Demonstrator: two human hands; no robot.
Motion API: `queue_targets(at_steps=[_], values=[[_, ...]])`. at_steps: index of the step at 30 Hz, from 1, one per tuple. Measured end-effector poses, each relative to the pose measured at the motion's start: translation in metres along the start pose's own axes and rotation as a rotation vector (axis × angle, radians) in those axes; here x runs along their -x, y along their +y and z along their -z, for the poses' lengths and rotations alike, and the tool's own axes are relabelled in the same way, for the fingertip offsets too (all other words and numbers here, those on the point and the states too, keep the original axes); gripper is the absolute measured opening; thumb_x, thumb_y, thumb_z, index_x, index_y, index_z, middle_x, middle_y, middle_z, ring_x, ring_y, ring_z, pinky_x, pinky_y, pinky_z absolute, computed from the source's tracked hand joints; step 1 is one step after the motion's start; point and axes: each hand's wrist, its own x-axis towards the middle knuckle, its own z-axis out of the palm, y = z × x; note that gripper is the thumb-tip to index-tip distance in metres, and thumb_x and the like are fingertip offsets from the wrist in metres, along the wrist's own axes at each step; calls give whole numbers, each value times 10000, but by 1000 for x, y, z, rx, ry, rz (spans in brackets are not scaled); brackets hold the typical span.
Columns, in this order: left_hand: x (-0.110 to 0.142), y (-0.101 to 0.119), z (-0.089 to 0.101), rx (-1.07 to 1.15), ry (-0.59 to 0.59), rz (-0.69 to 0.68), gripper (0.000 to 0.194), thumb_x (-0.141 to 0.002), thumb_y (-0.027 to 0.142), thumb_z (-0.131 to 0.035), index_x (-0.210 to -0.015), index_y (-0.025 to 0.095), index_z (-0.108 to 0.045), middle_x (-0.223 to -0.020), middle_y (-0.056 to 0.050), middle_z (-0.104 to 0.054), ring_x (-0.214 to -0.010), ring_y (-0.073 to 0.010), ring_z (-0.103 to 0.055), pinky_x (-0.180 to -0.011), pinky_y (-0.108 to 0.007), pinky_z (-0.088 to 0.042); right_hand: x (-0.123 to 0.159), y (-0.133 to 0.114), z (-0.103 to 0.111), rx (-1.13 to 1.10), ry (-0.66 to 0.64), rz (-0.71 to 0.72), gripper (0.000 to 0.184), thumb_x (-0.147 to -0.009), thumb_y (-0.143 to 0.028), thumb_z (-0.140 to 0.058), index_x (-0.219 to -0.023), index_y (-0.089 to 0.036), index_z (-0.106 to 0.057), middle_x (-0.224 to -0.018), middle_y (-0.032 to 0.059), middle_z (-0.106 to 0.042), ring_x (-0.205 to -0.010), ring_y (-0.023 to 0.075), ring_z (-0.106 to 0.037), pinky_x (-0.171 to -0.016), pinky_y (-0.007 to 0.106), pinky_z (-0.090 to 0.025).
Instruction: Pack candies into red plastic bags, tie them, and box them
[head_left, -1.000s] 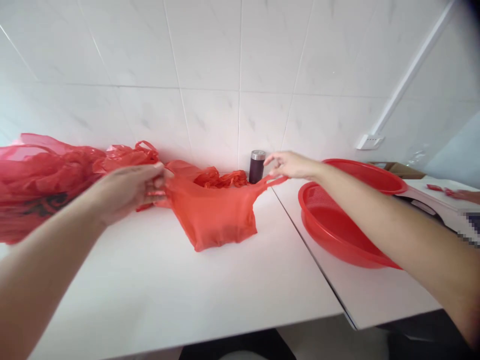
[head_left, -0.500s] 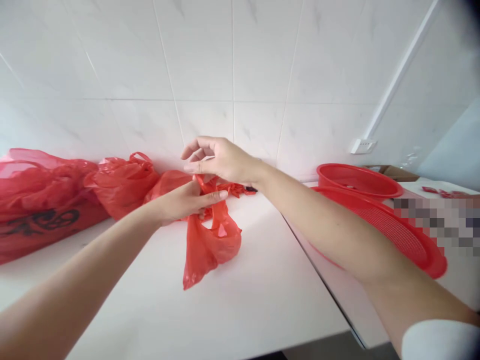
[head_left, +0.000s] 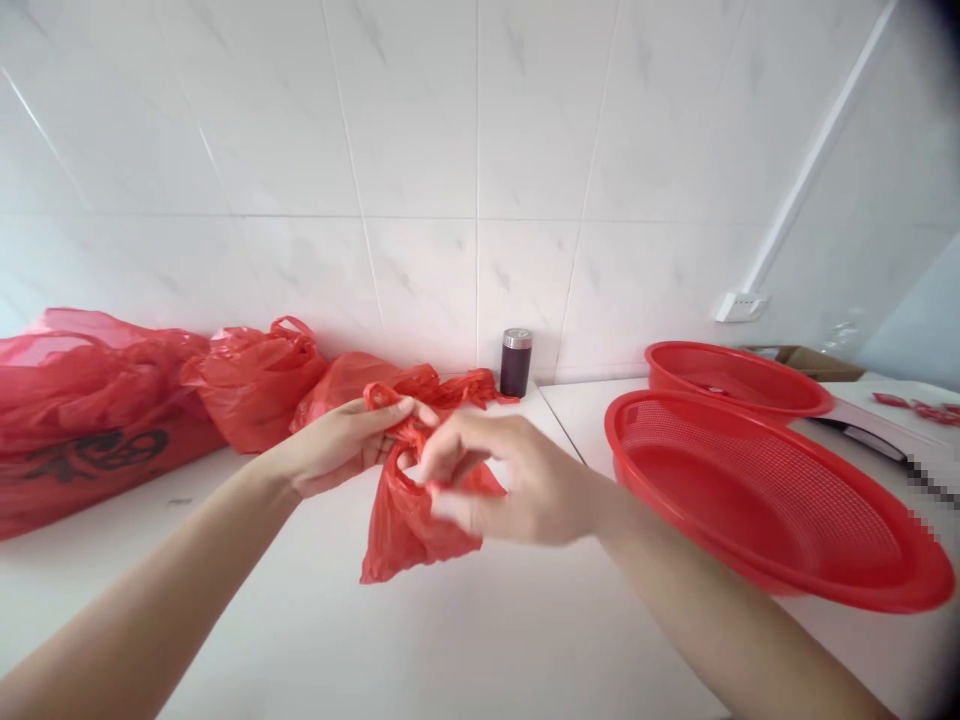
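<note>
A thin red plastic bag [head_left: 420, 535] hangs just above the white tabletop, its lower part loose and its top twisted into a strand. My left hand [head_left: 352, 440] is closed on the twisted top, and a small loop of the plastic stands up by its thumb. My right hand [head_left: 517, 480], slightly blurred, is at the bag's right side with its fingers curled and thumb close beneath them. Red plastic shows at its fingertips, pinched there. Part of the bag is hidden behind this hand.
Full red bags [head_left: 251, 385] line the wall at the left, one large bag [head_left: 112, 450] bearing black print. A dark tumbler [head_left: 516, 365] stands by the wall. At the right are a red mesh basket [head_left: 750, 500], a red basin [head_left: 739, 375] and a cardboard box [head_left: 810, 360].
My right hand has come down from above my left hand to the bag's right side, its fingers curling in. The bag's top is more tightly twisted. The view has shifted, uncovering the tumbler.
</note>
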Motion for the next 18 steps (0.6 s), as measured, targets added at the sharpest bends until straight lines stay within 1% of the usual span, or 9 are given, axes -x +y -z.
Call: queue_targets(at_steps=[2, 4, 6, 8, 10, 12, 14, 16, 18], values=[[7, 3, -3, -203, -57, -8, 226, -821, 400, -618, -758, 195, -688, -724, -49, -651, -696, -196, -595, -672, -325, -481, 2, 4, -4, 8, 26, 22, 96, -856, -276, -624, -937, -224, -622, -952, 19, -653, -912, 148, -621, -850, 310, -509], [10, 4, -10, -448, -32, -26, 136, -793, 323, -616, -756, 220, -697, -728, -24, -647, -693, -191, -587, -640, -302, -462, -4, 27, -6, -20, 130, -41, 173, -925, -328, -541, -1068, -249, -598, -1054, 26, -646, -1026, 148, -596, -938, 324, -470], [9, 0, -17, -717, 103, -74, 144, -779, 212, -538, -719, 236, -666, -700, 2, -636, -627, -165, -560, -567, -272, -415, -13, 60, -9, -96, 138, -165, 239, -965, -370, -466, -1154, -263, -566, -1127, 31, -630, -1090, 151, -572, -971, 333, -448], [7, -9, -23, -987, 280, -185, 198, -737, 107, -452, -691, 230, -600, -689, 12, -619, -571, -145, -518, -508, -260, -351, -17, 87, -15, -190, 102, -242, 254, -967, -395, -455, -1117, -241, -591, -1118, 39, -633, -1075, 161, -577, -965, 333, -448], [5, -19, -26, -1168, 408, -308, 236, -716, 58, -410, -769, 223, -570, -797, -4, -635, -610, -150, -533, -508, -261, -343, -16, 103, -20, -312, 78, -266, 241, -945, -400, -495, -1063, -224, -610, -1070, 37, -639, -1026, 164, -592, -936, 322, -461], [5, -28, -27, -1215, 465, -374, 280, -755, 61, -392, -903, 219, -568, -992, -37, -639, -738, -172, -591, -550, -262, -390, -12, 106, -22, -454, 18, -310, 214, -922, -386, -534, -1031, -218, -610, -999, 29, -642, -948, 157, -608, -890, 314, -480], [6, -34, -28, -1176, 497, -386, 284, -830, 107, -384, -1009, 225, -570, -1097, -53, -632, -848, -193, -626, -621, -273, -443, -7, 102, -22, -512, -39, -380, 162, -908, -348, -549, -940, -200, -609, -900, 18, -630, -848, 143, -610, -837, 305, -488], [9, -37, -26, -1118, 497, -377, 265, -889, 183, -401, -1067, 237, -591, -1086, -48, -666, -895, -206, -644, -703, -292, -474, -4, 93, -22, -426, -21, -409, 151, -909, -311, -528, -836, -188, -577, -811, 2, -593, -773, 131, -589, -789, 295, -480], [14, -40, -22, -1057, 451, -353, 268, -922, 270, -426, -1110, 243, -615, -1086, -48, -697, -935, -219, -654, -782, -309, -483, -1, 82, -23, -194, 70, -341, 162, -923, -296, -493, -802, -196, -529, -786, -10, -561, -756, 128, -564, -760, 285, -460]])
